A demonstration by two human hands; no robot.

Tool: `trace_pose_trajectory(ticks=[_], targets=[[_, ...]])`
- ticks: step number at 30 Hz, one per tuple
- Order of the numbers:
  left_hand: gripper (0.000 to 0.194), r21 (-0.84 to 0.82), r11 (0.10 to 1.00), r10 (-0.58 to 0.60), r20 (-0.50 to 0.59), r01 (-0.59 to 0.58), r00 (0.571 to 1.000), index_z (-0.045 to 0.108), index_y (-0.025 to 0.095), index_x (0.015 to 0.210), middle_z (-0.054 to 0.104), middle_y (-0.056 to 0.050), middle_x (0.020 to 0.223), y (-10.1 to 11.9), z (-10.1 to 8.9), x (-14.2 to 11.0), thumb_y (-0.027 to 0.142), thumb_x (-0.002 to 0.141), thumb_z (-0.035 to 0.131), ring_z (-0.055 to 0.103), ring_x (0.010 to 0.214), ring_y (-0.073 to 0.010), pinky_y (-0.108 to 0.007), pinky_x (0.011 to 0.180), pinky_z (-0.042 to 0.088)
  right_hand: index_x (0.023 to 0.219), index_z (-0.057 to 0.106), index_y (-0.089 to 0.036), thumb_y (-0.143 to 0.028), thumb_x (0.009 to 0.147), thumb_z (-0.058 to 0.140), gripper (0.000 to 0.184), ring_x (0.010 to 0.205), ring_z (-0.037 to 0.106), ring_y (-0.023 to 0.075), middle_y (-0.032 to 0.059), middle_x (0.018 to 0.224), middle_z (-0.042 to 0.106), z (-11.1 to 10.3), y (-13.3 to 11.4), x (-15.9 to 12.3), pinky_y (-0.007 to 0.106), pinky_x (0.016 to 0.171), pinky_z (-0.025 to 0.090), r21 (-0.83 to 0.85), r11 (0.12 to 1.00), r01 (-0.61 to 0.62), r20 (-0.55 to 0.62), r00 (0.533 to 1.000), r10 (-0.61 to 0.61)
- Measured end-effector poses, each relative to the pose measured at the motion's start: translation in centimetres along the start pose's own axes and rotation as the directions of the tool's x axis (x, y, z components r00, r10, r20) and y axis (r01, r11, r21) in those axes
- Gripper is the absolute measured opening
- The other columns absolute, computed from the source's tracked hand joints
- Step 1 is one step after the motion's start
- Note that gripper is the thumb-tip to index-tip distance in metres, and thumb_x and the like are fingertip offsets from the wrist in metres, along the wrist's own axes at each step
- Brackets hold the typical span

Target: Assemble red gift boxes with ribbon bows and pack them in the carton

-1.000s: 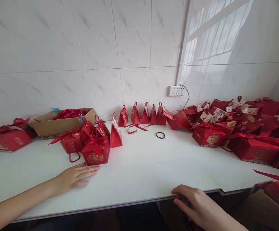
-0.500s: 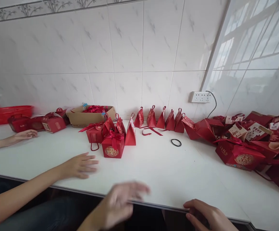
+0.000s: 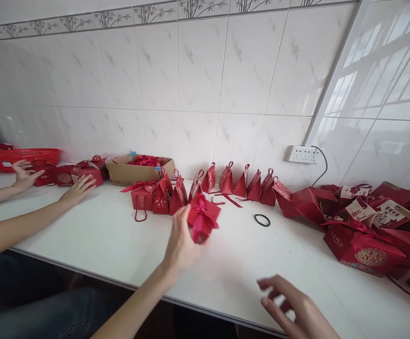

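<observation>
My left hand grips a small red gift box with a ribbon bow, tilted and held above the white table. The side of the box towards my palm is hidden. Over the table's front edge, my right hand has its fingers curved and apart, with nothing in them. Just behind the held box stand red triangular boxes with loop handles. Beside them sits a red box with a ribbon on top. A black ring-shaped band lies beyond my right hand.
A co-worker's hands reach in from the left towards red boxes near a red basin. A cardboard box of ribbons stands by the wall. More triangular boxes line the back, and red boxes pile up on the right.
My left hand has moved forward and picked up the box with the bow from the table. The co-worker's hands have moved away towards the boxes at the far left.
</observation>
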State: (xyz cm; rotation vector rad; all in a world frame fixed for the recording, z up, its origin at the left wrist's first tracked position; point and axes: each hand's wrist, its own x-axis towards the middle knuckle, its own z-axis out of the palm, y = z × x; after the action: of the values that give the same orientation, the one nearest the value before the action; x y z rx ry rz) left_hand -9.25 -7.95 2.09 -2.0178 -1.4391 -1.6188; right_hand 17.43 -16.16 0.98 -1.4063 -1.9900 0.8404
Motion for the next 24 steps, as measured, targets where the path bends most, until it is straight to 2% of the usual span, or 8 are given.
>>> trace_pose_trajectory(ticks=[2, 4, 7, 10, 14, 17, 20, 24], targets=[[0.095, -0.078, 0.976, 0.201, -0.042, -0.204, 0.979, 0.018, 0.017, 0.142, 0.037, -0.02, 0.131, 2.6, 1.9, 0.2, 0.028, 0.067, 0.074, 0.042, 0.125, -0.0341, -0.048, 0.099, 0.045, 0.129, 0.042, -0.026, -0.057, 0.086, 0.048, 0.053, 0.106, 0.06, 0.0239, 0.0135, 0.132, 0.05, -1.0, -1.4, 3.0, 0.037, 0.084, 0.053, 0.176, 0.983, 0.045, -0.044, 0.998, -0.038], [0.096, -0.165, 0.947, 0.265, -0.086, -0.276, 0.96, 0.014, 0.017, 0.142, 0.036, -0.021, 0.131, 4.3, 4.5, 1.1, 0.033, 0.069, 0.075, 0.04, 0.126, -0.0339, -0.048, 0.099, 0.045, 0.141, 0.017, -0.03, -0.059, 0.085, 0.049, 0.071, 0.122, 0.05, 0.0259, 0.0141, 0.149, 0.027, -1.7, -2.4, 7.0, 0.043, 0.093, 0.049, 0.396, 0.912, 0.109, -0.071, 0.994, -0.088], [0.089, -0.284, 0.938, 0.185, -0.068, -0.197, 0.98, 0.014, 0.02, 0.139, 0.032, -0.02, 0.133, 3.9, 8.9, 2.5, 0.033, 0.072, 0.071, 0.035, 0.13, -0.0336, -0.049, 0.1, 0.043, 0.143, 0.008, -0.032, -0.059, 0.084, 0.048, 0.076, 0.119, 0.052, 0.0263, 0.0131, 0.146, 0.029, -1.5, -2.0, 12.9, 0.047, 0.093, 0.049, 0.575, 0.802, 0.163, -0.189, 0.98, -0.064], [0.074, -0.449, 0.893, 0.077, 0.078, -0.034, 0.994, 0.022, 0.018, 0.135, 0.037, -0.02, 0.131, 1.0, 11.6, 2.6, 0.039, 0.077, 0.062, 0.039, 0.128, -0.0319, -0.049, 0.1, 0.041, 0.143, 0.009, -0.028, -0.057, 0.084, 0.047, 0.076, 0.118, 0.053, 0.0261, 0.0144, 0.145, 0.03, -0.4, 0.3, 16.4, 0.046, 0.097, 0.046, 0.63, 0.754, 0.187, -0.251, 0.968, -0.031], [0.059, -0.639, 0.708, -0.172, 0.259, 0.302, 0.951, 0.039, 0.016, 0.127, 0.054, -0.014, 0.113, -2.1, 11.3, 2.7, 0.055, 0.083, 0.04, 0.055, 0.107, -0.0261, -0.042, 0.091, 0.046, 0.14, 0.018, -0.026, -0.054, 0.084, 0.051, 0.07, 0.125, 0.046, 0.0266, 0.0141, 0.147, 0.028, 0.3, 3.4, 16.8, 0.044, 0.099, 0.044, 0.618, 0.757, 0.213, -0.217, 0.971, -0.096], [0.048, -0.608, 0.636, -0.341, 0.332, 0.475, 0.88, 0.057, 0.017, 0.101, 0.057, -0.009, 0.102, -2.4, 10.0, 3.9, 0.055, 0.083, 0.035, 0.056, 0.095, -0.0224, -0.035, 0.081, 0.047, 0.138, 0.025, -0.028, -0.05, 0.081, 0.058, 0.069, 0.123, 0.047, 0.0281, 0.0124, 0.147, 0.03, -0.1, 4.0, 16.2, 0.047, 0.097, 0.044, 0.579, 0.779, 0.238, -0.172, 0.97, -0.169], [0.032, -0.504, 0.669, -0.381, 0.399, 0.546, 0.834, 0.056, 0.018, 0.083, 0.057, -0.004, 0.09, -1.8, 9.6, 4.8, 0.049, 0.077, 0.052, 0.054, 0.08, -0.0171, -0.029, 0.072, 0.044, 0.136, 0.029, -0.027, -0.049, 0.079, 0.059, 0.068, 0.122, 0.047, 0.0286, 0.0122, 0.141, 0.04, -0.2, 4.1, 16.3, 0.049, 0.099, 0.042, 0.592, 0.78, 0.205, -0.143, 0.978, -0.149], [0.029, -0.501, 0.686, -0.329, 0.433, 0.528, 0.839, 0.046, 0.019, 0.073, 0.049, 0.003, 0.072, -1.2, 9.9, 4.6, 0.042, 0.071, 0.064, 0.047, 0.066, -0.0117, -0.024, 0.065, 0.039, 0.131, 0.034, -0.027, -0.048, 0.079, 0.059, 0.061, 0.125, 0.045, 0.0264, 0.0097, 0.138, 0.043, 0.0, 4.3, 16.5, 0.046, 0.103, 0.039, 0.584, 0.789, 0.191, -0.129, 0.981, -0.143]])
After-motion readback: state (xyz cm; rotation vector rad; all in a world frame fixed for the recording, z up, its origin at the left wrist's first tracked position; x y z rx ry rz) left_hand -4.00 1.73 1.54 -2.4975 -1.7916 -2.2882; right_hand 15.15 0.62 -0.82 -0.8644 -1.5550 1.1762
